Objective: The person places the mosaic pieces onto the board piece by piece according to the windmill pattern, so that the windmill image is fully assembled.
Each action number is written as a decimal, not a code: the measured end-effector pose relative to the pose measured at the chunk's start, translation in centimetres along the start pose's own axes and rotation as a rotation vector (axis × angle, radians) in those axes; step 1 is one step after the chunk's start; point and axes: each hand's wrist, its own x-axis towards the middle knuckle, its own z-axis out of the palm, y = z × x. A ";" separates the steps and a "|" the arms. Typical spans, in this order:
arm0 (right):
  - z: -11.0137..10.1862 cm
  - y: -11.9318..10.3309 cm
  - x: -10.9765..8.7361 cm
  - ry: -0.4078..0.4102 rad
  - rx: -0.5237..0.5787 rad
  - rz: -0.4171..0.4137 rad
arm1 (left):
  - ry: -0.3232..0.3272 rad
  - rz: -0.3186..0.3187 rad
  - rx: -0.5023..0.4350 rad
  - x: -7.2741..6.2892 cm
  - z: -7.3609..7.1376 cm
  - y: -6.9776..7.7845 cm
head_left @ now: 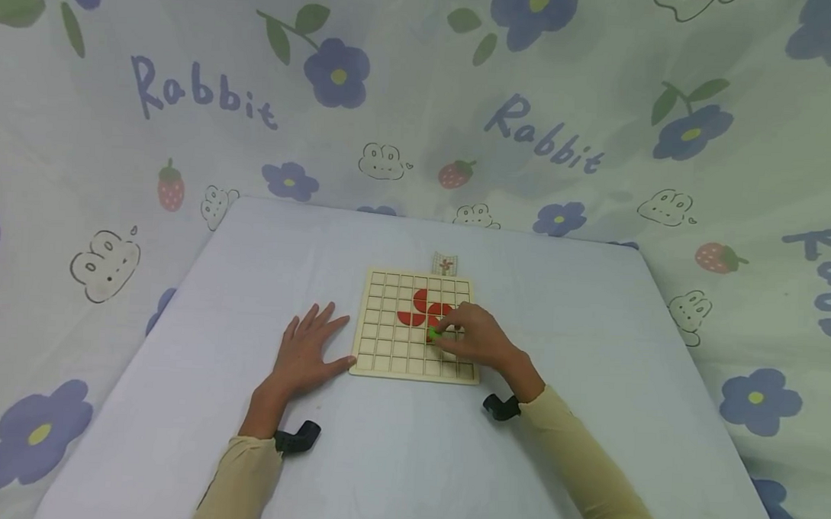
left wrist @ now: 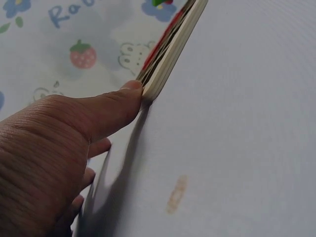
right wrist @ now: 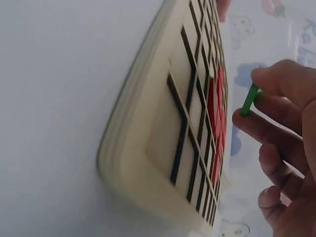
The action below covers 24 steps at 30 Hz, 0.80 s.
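Note:
A square wooden grid board lies flat on the white table, with several red rounded pieces set in its cells near the middle. Over the board's right half, my right hand pinches a small green piece between thumb and fingertips. The right wrist view shows that piece edge-on, thin and flat, held above the grid. My left hand rests with spread fingers on the table left of the board. Its thumb touches the board's near left corner.
Behind the board's far edge lies a small card with a red pattern on a grid. A white cloth covers the table. A curtain printed with flowers and rabbits stands around the back and sides.

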 end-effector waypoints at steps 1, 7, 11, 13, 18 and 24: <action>0.4 -0.1 0.4 0.004 -0.036 -0.015 | 0.001 0.000 0.000 0.0 0.0 0.0; 1.8 -1.0 1.9 -0.015 -0.179 -0.066 | -0.003 -0.005 0.006 0.0 0.1 0.2; 2.1 -1.7 2.3 -0.030 -0.246 -0.091 | -0.001 -0.010 0.006 -0.1 0.1 0.3; 2.1 -1.8 2.3 -0.040 -0.282 -0.110 | 0.000 -0.010 0.003 -0.1 0.1 0.3; 2.4 -1.5 2.4 -0.059 -0.396 -0.132 | -0.001 -0.008 0.010 0.0 0.0 0.3; 2.6 -1.3 2.5 -0.043 -0.331 -0.136 | -0.001 -0.010 0.014 0.0 -0.1 0.3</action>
